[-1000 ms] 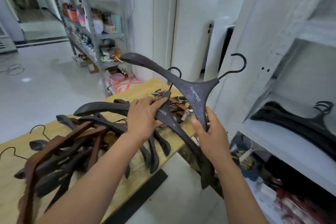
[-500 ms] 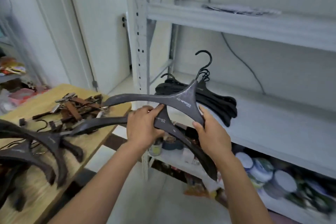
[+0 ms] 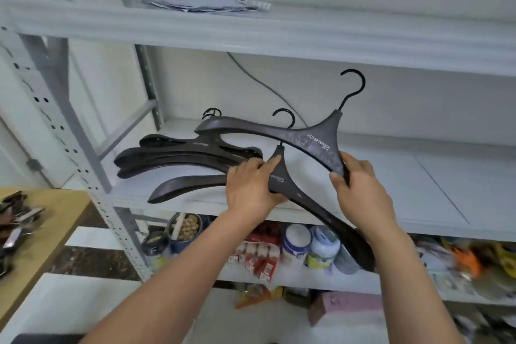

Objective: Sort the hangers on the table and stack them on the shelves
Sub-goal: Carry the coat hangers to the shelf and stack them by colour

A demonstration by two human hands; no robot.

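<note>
Item: two black plastic hangers, held in front of the middle shelf (image 3: pixel 418 190).
- Upper hanger (image 3: pixel 315 142): hook up, one arm gripped by the curled fingers of the right hand (image 3: pixel 360 190).
- Lower hanger (image 3: pixel 195 184): neck clasped by the left hand (image 3: pixel 251 187).
- Stack of black hangers (image 3: pixel 181 156): flat on the same shelf, at its left end.
- Counter (image 3: pixel 55 204): lower left, bearing clip hangers (image 3: pixel 16 218).

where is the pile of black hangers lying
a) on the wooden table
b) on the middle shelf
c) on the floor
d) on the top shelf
b: the pile lies on the middle shelf, beyond the left hand, which grips the lower hanger, and the right hand, which grips the upper hanger.
</note>
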